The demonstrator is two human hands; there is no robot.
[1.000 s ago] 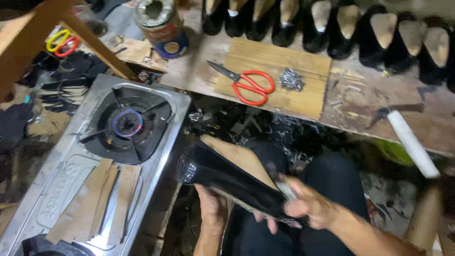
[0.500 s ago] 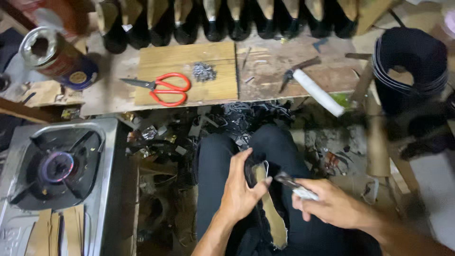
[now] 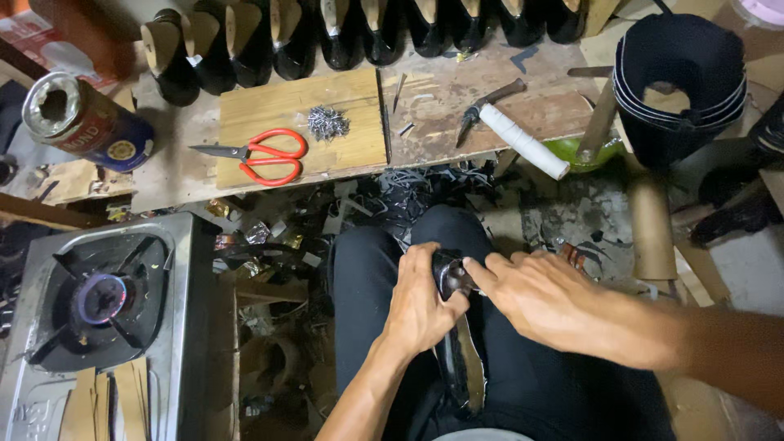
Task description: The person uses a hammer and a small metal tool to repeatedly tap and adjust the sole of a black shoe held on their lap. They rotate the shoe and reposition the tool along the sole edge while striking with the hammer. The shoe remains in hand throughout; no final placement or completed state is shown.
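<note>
Near: glossy black shoe piece [image 3: 459,359] lies lengthwise on the lap, between the knees in dark trousers, toe end pointing to 12 o'clock. Left hand [image 3: 420,306] wrapped around its upper end, fingers closed on it. Right hand [image 3: 535,298] comes in from 3 o'clock, fingertips pinching the same end, touching the left thumb; can't tell if it holds a tool.

At 9 o'clock of the lap: steel gas stove [image 3: 98,318], single burner, lit with a small blue flame. Cardboard strips [image 3: 106,404] lie on its near edge.

Floor ahead of the knees: black offcuts and scraps [image 3: 400,192], foil bits, general clutter. Cardboard tube [image 3: 653,229] at 2 o'clock.

Further, at 12 o'clock: low wooden surface [image 3: 441,106], stained. On it a pale board [image 3: 294,122] carrying red-handled scissors [image 3: 261,155] and, just beside them, a pile of small nails [image 3: 327,122]. Right of the board: hammer [image 3: 510,126] with white-taped handle, overhanging the surface edge. Tin can [image 3: 82,122], open top, lying tilted at 10 o'clock.

Far edge: row of black shoes on lasts [image 3: 359,33]. At 1–2 o'clock a stack of black shoe uppers [image 3: 678,82].
</note>
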